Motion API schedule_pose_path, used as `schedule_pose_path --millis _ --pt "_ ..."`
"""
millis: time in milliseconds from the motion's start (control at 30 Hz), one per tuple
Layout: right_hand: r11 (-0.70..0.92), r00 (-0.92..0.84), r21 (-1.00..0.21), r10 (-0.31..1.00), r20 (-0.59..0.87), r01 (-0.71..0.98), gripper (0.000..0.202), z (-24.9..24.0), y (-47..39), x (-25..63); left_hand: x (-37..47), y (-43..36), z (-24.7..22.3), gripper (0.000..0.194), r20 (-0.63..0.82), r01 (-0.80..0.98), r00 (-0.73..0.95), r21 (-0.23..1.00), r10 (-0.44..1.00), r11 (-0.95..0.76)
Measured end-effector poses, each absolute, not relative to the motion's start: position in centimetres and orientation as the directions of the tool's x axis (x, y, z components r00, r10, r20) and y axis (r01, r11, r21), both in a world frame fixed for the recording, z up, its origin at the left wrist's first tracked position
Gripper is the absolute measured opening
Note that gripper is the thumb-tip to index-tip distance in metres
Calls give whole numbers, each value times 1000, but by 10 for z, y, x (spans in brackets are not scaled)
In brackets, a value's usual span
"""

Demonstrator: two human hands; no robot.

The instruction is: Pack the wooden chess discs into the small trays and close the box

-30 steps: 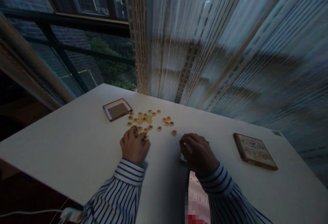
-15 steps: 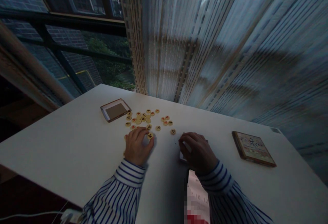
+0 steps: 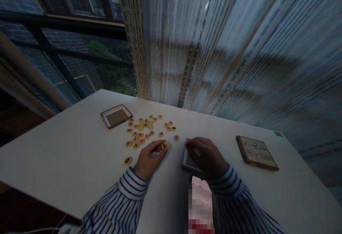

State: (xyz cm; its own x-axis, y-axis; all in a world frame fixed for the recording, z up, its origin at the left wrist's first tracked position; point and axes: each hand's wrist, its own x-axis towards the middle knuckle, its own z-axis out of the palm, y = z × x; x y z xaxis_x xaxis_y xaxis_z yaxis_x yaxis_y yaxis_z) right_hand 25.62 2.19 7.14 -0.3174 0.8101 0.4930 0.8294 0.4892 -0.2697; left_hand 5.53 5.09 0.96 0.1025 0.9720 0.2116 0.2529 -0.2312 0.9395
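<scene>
Between the thumb and fingers of my left hand (image 3: 150,159) is a round Chinese chess piece (image 3: 165,146) with a dark character, held just above the table. My right hand (image 3: 207,155) is over a small shallow tray (image 3: 189,162), fingers curled together; whatever they hold is hidden. The hand covers much of that tray. Beyond my left hand lie several loose chess pieces (image 3: 140,135), pale with red or dark characters, some face down. One single piece (image 3: 128,160) rests left of my left wrist.
An open box half (image 3: 104,120) with a grey inside lies at the far left on the white table (image 3: 66,148). A decorated flat box (image 3: 258,152) is on the right. Below my right hand lies a lit phone (image 3: 202,194). Curtains (image 3: 171,66) hang behind the table.
My left hand has drawn back and right, away from the loose pieces, with the chess piece in its fingers. My right hand stays at the small tray, more of which now shows.
</scene>
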Motion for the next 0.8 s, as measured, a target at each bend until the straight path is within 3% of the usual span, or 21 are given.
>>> schedule_pose_path --millis 133,333,433,667,800 --pt "493 -322 -325 829 458 807 12 74 21 259 61 51 20 37 134 106 241 981 961 -163" --pt "485 -320 -354 843 432 800 12 78 20 265 78 62 45 36 111 171 438 964 892 -204" --pt "449 -306 -343 865 397 825 12 80 20 273 92 69 47 36 106 152 445 969 889 -192" --pt "415 -347 -275 900 266 867 23 83 20 287 114 64 21 41 -22 -93 486 993 874 77" --pt "422 -389 -279 906 168 862 24 84 21 286 117 56 13 41 -34 -131 527 984 849 121"
